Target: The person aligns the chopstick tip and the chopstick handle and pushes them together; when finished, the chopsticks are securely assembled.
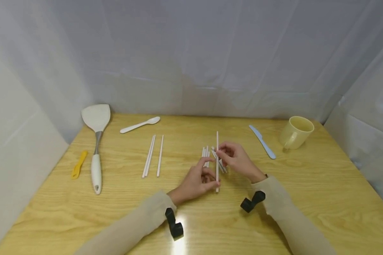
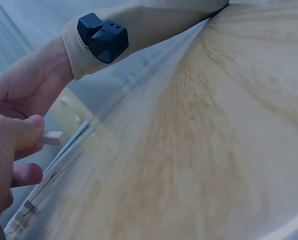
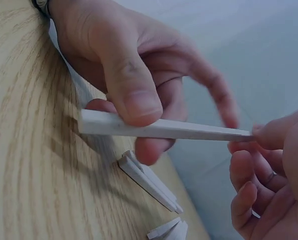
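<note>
A person's left hand (image 1: 196, 180) pinched the thick lower end of a white chopstick (image 1: 217, 171) between thumb and fingers, a narrow grip; the right hand (image 1: 237, 159) pinched it farther up, its own grip just as narrow. The chopstick was raised off the counter (image 1: 115, 219) between the two hands, its thin tip partly hidden by the right thumb in the right wrist view. The left wrist view cut off part of the left hand at the frame edge.

Beyond the fingers lay a small cluster (image 1: 206, 150) of chopsticks and a few crossed ones (image 1: 223, 167), partly covered by the hands, their number hard to make out. To the left, a close pair (image 1: 148, 157) lay beside a single chopstick (image 1: 160, 156). Farther out were a spoon (image 1: 140, 125), a spatula (image 1: 96, 173) and a yellow tool (image 1: 78, 165) of unclear kind; to the right, a blue knife (image 1: 262, 141) and an upright mug (image 1: 293, 136), its inside bottom out of sight. Both sleeves (image 1: 134, 217) ran out of frame below.
</note>
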A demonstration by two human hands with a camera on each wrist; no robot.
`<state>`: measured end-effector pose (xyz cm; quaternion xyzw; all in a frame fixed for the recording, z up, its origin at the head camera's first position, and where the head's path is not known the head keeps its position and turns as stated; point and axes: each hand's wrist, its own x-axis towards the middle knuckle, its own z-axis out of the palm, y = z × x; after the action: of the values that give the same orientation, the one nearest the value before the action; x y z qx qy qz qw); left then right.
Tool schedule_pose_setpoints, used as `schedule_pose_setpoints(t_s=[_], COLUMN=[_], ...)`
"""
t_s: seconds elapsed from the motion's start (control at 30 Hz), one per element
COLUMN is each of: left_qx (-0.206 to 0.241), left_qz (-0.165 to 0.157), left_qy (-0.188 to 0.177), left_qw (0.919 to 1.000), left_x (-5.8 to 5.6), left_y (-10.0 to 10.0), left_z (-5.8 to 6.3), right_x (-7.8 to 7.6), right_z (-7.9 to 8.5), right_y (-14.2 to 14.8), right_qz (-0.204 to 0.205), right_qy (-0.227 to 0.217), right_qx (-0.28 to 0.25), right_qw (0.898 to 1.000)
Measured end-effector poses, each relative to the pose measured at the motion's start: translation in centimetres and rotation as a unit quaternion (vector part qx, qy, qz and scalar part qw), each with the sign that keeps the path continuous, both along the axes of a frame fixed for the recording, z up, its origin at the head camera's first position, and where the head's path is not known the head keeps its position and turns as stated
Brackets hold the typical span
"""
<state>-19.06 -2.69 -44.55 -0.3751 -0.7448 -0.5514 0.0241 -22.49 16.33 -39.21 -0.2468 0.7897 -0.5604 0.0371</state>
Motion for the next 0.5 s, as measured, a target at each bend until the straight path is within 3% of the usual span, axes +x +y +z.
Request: schedule_pose_setpoints(t_s=[0.13, 0.33, 0.5], left_qx=[-0.002, -0.013, -0.013], left_qz=[0.007, 0.004, 0.011], left_qy=[0.024, 0.015, 0.031], left_qw=[0.9997, 0.9998, 0.9994], left_x=[0.09, 0.23, 0.02], left_y=[0.17, -0.04, 0.05], left_z=[-0.03, -0.53, -0.39], right_x=[-0.01, 0.14, 0.08], right_z=[-0.15, -0.54, -0.26], right_y=[0.02, -0.05, -0.03], right_qz=[0.012, 0.027, 0.009], right_qy=[-0.014, -0.028, -0.026], right_qx=[0.001, 0.009, 0.018], right_qw=[1.0, 0.999, 0.999])
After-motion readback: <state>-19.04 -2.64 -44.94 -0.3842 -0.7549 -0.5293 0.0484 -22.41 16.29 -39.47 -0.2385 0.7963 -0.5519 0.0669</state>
